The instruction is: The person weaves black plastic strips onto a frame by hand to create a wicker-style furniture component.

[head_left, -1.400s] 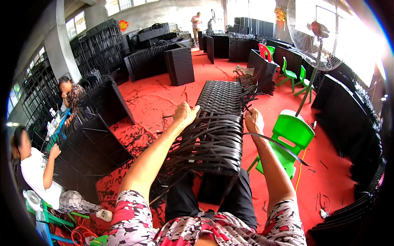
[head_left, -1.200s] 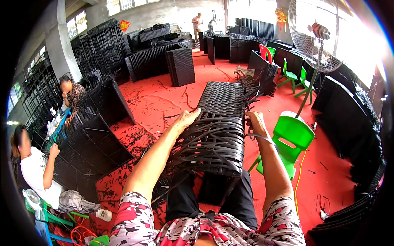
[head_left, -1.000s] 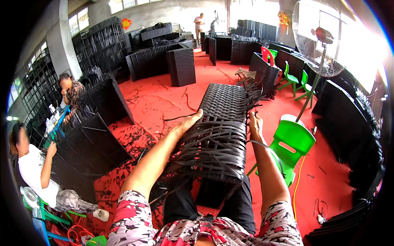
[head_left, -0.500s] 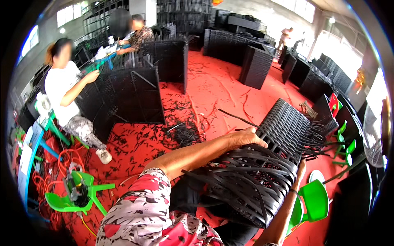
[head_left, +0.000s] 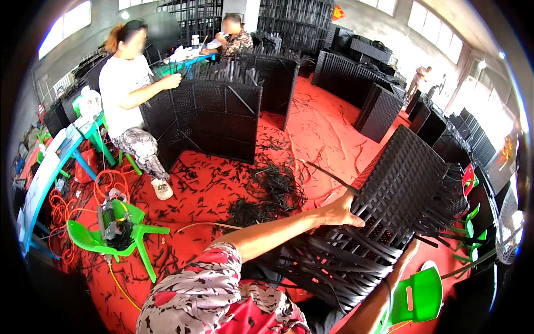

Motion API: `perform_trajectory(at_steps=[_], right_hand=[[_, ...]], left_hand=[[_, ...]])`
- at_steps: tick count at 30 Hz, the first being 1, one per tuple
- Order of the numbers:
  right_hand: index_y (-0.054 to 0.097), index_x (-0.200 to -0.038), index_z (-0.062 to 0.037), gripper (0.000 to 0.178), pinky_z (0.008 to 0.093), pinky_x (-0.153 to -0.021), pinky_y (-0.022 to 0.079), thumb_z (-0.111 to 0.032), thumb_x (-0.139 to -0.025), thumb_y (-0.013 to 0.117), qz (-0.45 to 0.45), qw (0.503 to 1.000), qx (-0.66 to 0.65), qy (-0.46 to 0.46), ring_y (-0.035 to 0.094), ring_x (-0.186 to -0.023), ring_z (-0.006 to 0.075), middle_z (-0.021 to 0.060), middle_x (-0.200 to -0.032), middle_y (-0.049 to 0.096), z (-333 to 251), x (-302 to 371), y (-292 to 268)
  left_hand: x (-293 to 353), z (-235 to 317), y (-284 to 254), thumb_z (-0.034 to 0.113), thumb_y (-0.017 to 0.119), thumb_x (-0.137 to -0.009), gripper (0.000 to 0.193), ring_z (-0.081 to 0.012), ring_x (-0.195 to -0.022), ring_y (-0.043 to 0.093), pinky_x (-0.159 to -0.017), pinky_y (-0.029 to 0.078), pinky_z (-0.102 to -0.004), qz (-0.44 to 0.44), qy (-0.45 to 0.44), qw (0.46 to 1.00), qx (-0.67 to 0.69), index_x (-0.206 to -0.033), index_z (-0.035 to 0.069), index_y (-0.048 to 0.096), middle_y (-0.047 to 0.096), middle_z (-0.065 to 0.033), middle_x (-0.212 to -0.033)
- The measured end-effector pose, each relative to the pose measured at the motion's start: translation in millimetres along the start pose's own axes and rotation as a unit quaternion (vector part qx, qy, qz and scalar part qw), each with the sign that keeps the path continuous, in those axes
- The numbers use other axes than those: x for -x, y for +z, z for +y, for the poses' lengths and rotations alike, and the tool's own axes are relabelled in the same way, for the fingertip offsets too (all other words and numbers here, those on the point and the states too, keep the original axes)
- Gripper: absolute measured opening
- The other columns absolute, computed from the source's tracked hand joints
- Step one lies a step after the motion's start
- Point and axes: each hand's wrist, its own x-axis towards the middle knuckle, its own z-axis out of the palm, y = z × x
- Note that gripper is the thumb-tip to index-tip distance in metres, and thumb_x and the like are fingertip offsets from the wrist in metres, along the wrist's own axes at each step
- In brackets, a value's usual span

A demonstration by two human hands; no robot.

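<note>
Across my lap lies a black woven panel (head_left: 403,181), its far half closely woven and tilted up. Many loose flat black strips (head_left: 311,264) spread over its near half, and more stick out at its right edge. My left hand (head_left: 340,211) grips the panel's left edge, thumb on top and fingers mostly hidden. At the opposite edge my right hand (head_left: 409,255) holds the panel from the side, its fingers largely out of sight behind the panel.
Strip scraps (head_left: 272,192) litter the red floor. A green stool (head_left: 150,229) with a tool on it stands left; another green seat (head_left: 425,295) stands right. A person in white (head_left: 125,83) sits beside a large woven panel (head_left: 217,122); another person (head_left: 239,44) sits behind.
My view has swung left. The panel's far end has tipped up, showing more of its weave. Both hands stay at its edges. The person behind has raised a hand from the table.
</note>
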Motion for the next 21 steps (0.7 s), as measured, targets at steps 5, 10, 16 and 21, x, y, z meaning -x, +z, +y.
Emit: perform_trajectory(at_steps=[5, 10, 16, 21], right_hand=[[0.052, -0.132, 0.0039, 0.06, 0.0313, -0.099, 0.039, -0.046, -0.102, 0.039, -0.042, 0.999, 0.004, -0.035, 0.053, -0.11, 0.0187, 0.0092, -0.124, 0.059, -15, 28, 24], [0.059, -0.121, 0.0072, 0.05, 0.034, -0.092, 0.043, -0.034, -0.1, 0.039, 0.013, 0.997, -0.028, -0.068, 0.057, -0.1, 0.0221, 0.0115, -0.116, 0.063, -28, 62, 54], [0.053, -0.13, 0.0041, 0.052, 0.039, -0.097, 0.042, -0.036, -0.099, 0.041, 0.004, 0.995, -0.035, -0.088, 0.054, -0.11, 0.0245, 0.0141, -0.127, 0.057, -30, 112, 53], [0.054, -0.129, 0.0035, 0.052, 0.0386, -0.095, 0.043, -0.037, -0.099, 0.04, 0.042, 0.993, 0.043, -0.104, 0.054, -0.112, 0.0251, 0.0153, -0.127, 0.056, -49, 147, 73]], left_hand=[[24, 8, -14, 0.025, 0.086, -0.07, 0.094, -0.0255, -0.131, 0.039, -0.111, 0.031, -0.0389, 0.003, -0.022, 1.0, 0.013, -0.143, 0.001, 0.032, 0.044, -0.0133, -0.139], [43, 4, -13, 0.03, 0.087, -0.069, 0.096, -0.0259, -0.13, 0.039, -0.112, 0.028, -0.0399, 0.008, -0.017, 0.999, 0.032, -0.143, 0.001, 0.033, 0.045, -0.0124, -0.139], [68, 24, -17, 0.028, 0.086, -0.07, 0.092, -0.0245, -0.129, 0.041, -0.11, 0.03, -0.0391, -0.013, -0.049, 0.995, 0.086, -0.141, 0.0, 0.035, 0.048, -0.0118, -0.135], [79, 29, -28, 0.025, 0.086, -0.071, 0.091, -0.0239, -0.132, 0.038, -0.112, 0.027, -0.0385, -0.01, -0.066, 0.988, 0.139, -0.143, 0.003, 0.035, 0.045, -0.0111, -0.14]])
